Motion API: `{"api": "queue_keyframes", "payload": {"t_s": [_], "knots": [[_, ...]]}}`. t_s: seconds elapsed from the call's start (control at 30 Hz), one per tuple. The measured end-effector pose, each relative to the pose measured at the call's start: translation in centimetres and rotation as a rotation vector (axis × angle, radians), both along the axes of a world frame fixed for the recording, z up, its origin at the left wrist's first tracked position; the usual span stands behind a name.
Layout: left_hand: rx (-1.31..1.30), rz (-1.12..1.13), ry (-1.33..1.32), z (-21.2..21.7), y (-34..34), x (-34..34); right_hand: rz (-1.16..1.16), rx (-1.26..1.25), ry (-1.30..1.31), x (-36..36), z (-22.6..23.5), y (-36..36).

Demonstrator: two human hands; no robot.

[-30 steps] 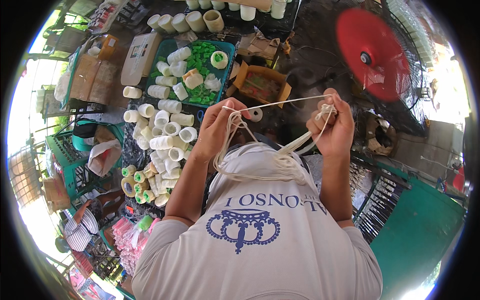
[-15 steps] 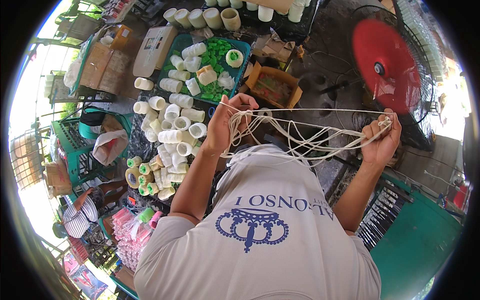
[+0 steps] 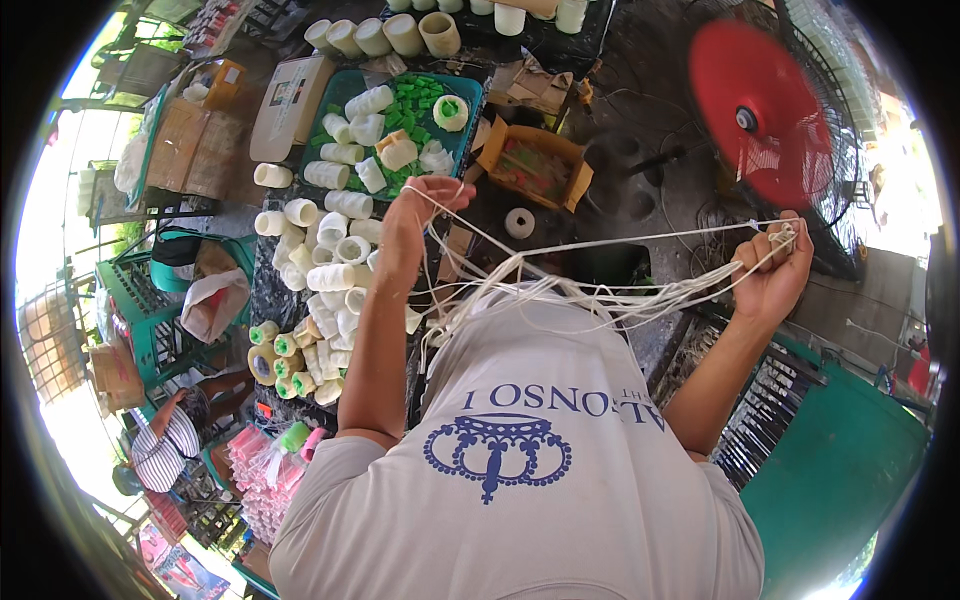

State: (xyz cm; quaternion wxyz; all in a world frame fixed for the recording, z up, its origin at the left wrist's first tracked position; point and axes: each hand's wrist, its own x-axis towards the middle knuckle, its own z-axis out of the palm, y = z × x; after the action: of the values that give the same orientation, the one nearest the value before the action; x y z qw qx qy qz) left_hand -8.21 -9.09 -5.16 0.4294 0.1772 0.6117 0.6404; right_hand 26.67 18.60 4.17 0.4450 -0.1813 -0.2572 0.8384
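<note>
A tangle of white string (image 3: 590, 290) stretches across my front in loose loops. At its right end my right hand (image 3: 773, 268) is closed round the gathered loops. My left hand (image 3: 425, 205) pinches the string, with one strand pulled fairly straight from it toward the right hand. Other loops hang below my left hand, in front of the grey shirt. Just beyond the strands, a small white roll (image 3: 519, 222) with a dark hole lies on the floor.
White and cream cylinders (image 3: 335, 255) crowd the black-covered table at left. Behind them sits a teal tray (image 3: 462, 165) of green pieces. An open cardboard box (image 3: 540, 165) stands ahead, a red fan (image 3: 765, 115) at far right, a green panel (image 3: 830, 450) near right. Another person (image 3: 165, 445) is far left.
My left hand has moved left and slightly away. Several loops that were near its fingers now hang lower and bunch toward the middle. My right hand keeps its grip, slightly farther right.
</note>
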Motion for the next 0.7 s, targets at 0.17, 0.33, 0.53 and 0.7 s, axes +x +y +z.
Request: {"api": "queue_keyframes", "payload": {"t_s": [0.17,0.33,0.53,0.7], "knots": [[-0.373,0.052,0.240,-4.3,-4.2,-6.2,0.007,0.036,0.051,2.0,-0.3,1.9],[-0.689,-0.063,0.688,-3.4,-5.3,-7.4,-0.020,0.038,0.031,2.5,0.3,1.7],[-0.605,-0.742,1.039,2.0,-1.1,2.0,0.097,0.031,0.040,-0.8,1.0,-0.6],[0.017,-0.851,0.372,3.8,2.7,6.9,0.137,0.029,0.038,-2.2,2.0,-1.4]]}}
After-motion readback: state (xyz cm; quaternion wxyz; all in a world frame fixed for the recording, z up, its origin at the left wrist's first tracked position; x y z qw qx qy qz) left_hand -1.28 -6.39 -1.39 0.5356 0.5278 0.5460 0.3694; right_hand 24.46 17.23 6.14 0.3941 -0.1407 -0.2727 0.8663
